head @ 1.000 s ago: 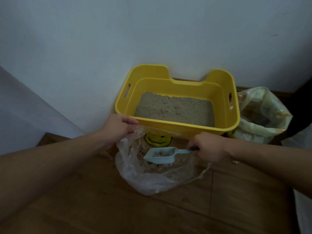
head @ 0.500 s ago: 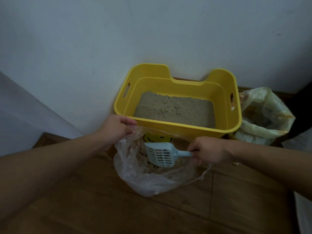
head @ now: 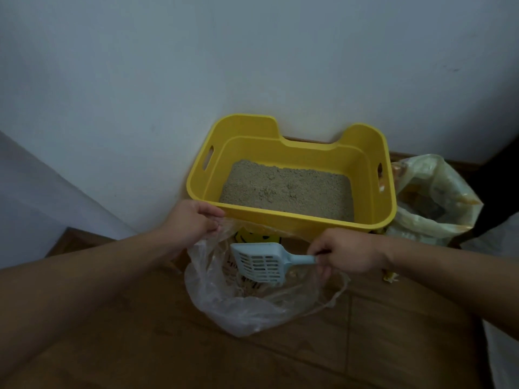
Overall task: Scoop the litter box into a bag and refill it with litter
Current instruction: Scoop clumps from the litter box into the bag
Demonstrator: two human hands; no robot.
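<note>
Smiley face (head: 254,236) on litter box (head: 309,220); bag (head: 252,313) print illegible

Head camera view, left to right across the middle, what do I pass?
Left hand, blue scoop, right hand gripping its handle, then the yellowish sack beside the box. The clear bag and litter box overlap these, so I left them out.

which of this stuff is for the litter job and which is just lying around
For the job: litter box, litter, scoop held by the right hand, clear bag gripped by the left hand, open sack beside the box (likely refill).

Lying about: yellow scrap on the floor, dark object at right edge.
</note>
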